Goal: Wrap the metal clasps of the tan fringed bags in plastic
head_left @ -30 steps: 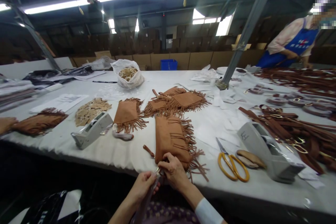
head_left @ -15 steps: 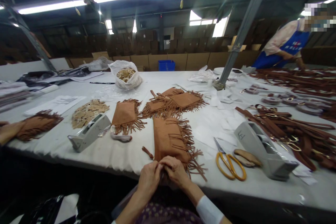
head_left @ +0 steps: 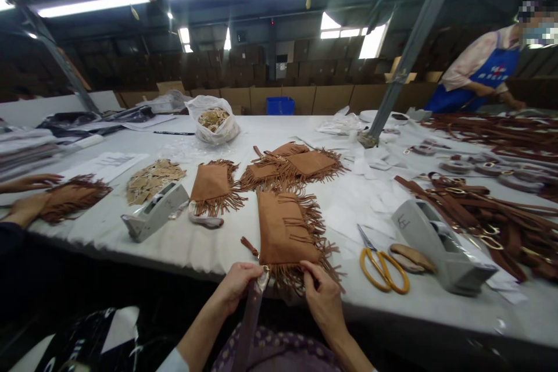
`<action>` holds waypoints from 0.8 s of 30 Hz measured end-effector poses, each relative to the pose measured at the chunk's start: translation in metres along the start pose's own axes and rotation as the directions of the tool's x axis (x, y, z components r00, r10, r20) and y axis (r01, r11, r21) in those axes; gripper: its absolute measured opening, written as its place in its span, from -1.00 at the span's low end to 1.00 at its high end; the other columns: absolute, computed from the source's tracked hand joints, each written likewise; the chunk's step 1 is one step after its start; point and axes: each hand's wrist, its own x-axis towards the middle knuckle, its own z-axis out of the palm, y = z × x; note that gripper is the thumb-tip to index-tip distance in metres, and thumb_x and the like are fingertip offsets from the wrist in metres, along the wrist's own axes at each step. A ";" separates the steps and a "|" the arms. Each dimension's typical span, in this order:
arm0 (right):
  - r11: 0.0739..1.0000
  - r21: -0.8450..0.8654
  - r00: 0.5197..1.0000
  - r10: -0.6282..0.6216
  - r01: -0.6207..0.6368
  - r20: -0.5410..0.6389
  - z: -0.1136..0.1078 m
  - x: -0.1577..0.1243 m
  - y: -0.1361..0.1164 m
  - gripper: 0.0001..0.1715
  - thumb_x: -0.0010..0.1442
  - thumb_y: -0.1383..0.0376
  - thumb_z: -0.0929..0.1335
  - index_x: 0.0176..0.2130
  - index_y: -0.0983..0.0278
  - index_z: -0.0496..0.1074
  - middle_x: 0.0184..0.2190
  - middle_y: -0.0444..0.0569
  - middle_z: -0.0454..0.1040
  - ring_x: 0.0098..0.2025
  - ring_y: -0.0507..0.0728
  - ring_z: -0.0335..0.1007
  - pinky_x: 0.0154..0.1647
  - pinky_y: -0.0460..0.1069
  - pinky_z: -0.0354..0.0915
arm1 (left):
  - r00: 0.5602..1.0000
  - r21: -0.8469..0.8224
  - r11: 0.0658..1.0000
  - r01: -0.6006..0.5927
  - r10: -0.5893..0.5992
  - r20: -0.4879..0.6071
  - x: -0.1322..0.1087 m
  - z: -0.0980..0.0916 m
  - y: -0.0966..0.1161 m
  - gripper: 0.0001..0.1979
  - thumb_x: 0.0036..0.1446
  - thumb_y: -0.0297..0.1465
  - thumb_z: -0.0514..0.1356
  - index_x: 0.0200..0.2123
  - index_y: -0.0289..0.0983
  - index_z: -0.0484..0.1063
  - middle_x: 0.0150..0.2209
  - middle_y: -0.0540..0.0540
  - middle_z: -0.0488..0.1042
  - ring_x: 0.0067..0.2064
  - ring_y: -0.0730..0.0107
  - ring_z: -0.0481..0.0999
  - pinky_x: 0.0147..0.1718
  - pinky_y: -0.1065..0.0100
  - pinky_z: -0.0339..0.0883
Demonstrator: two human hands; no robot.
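A brown fringed bag lies at the table's front edge. At its lower left corner my left hand pinches a strap that hangs toward my lap, near a metal clasp partly wrapped in clear film. My right hand is at the bag's lower edge, thumb and fingers closed at the fringe; what they grip is too small to make out. Another fringed bag lies to the left, with a wrapped strap below it. More fringed bags are piled behind.
Tape dispensers stand on both sides. Yellow-handled scissors lie right of the bag, near brown straps. Another person's hands touch a fringed bag at far left. A person in a blue apron stands at back right.
My hands have moved apart: the right one has shifted right along the bag's lower edge, the left one slightly left. The strap now shows below my left hand. Another person's second hand has appeared at left.
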 end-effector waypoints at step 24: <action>0.976 0.159 0.906 -0.201 0.151 0.373 0.050 0.019 -0.016 -0.76 0.18 0.31 0.23 -0.37 0.28 0.47 -0.41 -0.01 0.50 -0.35 0.10 0.41 -0.30 -0.04 0.27 | 0.930 0.150 0.942 -0.301 0.324 -0.174 0.012 0.008 0.006 -0.88 -0.21 -0.37 0.34 -0.59 -0.31 0.50 -0.58 0.02 0.48 -0.45 0.43 0.41 -0.42 0.46 0.21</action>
